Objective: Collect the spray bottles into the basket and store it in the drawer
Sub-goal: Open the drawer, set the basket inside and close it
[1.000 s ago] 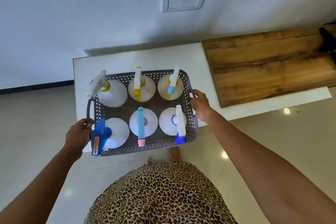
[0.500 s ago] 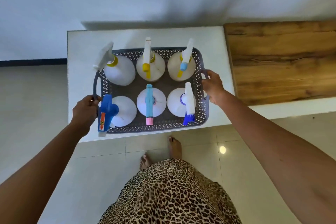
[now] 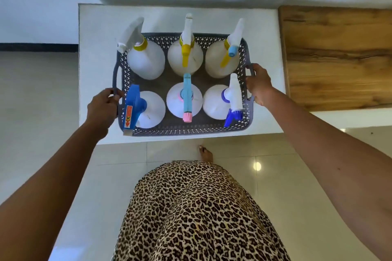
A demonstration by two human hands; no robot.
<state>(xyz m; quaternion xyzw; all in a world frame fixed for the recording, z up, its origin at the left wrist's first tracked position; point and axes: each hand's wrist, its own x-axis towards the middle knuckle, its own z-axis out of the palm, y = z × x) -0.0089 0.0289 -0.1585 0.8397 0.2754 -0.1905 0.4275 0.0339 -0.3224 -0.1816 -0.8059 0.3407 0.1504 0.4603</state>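
**A:** so what've you got on the left side?

**B:** your left hand, fingers curled round the left handle of the grey basket. The basket's over the white table, can't tell if it's resting there or lifted a touch.

**A:** and the bottles?

**B:** all six spray bottles stand upright inside, two rows of three, with the blue-headed one nearest your left hand. Then your right hand grips the right handle. There's a wooden top just beside the table on the right.
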